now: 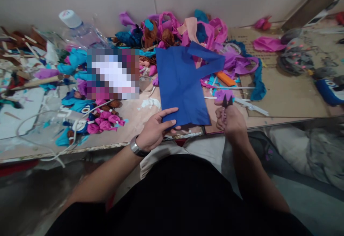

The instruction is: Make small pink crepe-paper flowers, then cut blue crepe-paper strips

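A dark blue fabric sheet (pixel 182 81) lies at the middle of the bench, with a cut strip angled off its top right side. My left hand (pixel 159 128), with a watch on the wrist, grips the sheet's near edge, thumb on top and some fingers beneath. To the right of it, my right hand (pixel 233 121) is closed around a small pair of scissors (pixel 225 106). Their dark blades point away from me, slightly parted and clear of the sheet. An orange-handled tool (pixel 225 79) lies just beyond the scissors, beside the sheet.
Pink, purple and teal fabric strips (pixel 215 31) are heaped at the back. Bundled pink pieces (pixel 104 121) and a white cord (pixel 27 112) lie left, near a capped clear bottle (pixel 80 31). Flattened cardboard (pixel 282 92) covers the right side, with a dark pincushion-like bundle (pixel 294 55) on it.
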A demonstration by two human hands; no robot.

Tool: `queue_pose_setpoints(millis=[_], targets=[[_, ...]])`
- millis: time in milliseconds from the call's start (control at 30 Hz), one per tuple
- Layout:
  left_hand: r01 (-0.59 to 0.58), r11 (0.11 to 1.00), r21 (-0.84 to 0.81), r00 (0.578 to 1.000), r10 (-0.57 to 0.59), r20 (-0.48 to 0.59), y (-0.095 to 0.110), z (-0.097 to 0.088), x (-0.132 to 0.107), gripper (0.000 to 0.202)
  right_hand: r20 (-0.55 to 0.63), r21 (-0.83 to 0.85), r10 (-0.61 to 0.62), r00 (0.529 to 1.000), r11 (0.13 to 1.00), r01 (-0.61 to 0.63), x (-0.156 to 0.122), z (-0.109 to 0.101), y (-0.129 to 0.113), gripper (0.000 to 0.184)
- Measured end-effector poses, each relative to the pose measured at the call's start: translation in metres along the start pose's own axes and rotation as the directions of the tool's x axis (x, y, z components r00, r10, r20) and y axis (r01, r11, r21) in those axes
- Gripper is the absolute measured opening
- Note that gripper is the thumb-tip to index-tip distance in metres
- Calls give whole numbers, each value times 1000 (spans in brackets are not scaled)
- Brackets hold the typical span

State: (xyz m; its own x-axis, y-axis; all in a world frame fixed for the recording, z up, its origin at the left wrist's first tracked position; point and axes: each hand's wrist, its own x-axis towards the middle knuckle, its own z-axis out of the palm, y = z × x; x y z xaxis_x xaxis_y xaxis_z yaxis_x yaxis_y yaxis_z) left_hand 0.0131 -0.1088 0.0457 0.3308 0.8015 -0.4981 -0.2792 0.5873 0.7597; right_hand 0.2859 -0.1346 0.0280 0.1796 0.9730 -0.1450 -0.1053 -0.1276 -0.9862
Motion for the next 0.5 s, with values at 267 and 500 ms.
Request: queue_pose_setpoints(millis=[267,500], targets=[[-16,1000,19,1000,16,0,4,2,-2,62,424,435,383,820,708,-556,-75,32,3,36],[-6,1000,19,1000,6,-25,3,0,-2,67,541,430,386,747,637,-640,-98,53,10,28]])
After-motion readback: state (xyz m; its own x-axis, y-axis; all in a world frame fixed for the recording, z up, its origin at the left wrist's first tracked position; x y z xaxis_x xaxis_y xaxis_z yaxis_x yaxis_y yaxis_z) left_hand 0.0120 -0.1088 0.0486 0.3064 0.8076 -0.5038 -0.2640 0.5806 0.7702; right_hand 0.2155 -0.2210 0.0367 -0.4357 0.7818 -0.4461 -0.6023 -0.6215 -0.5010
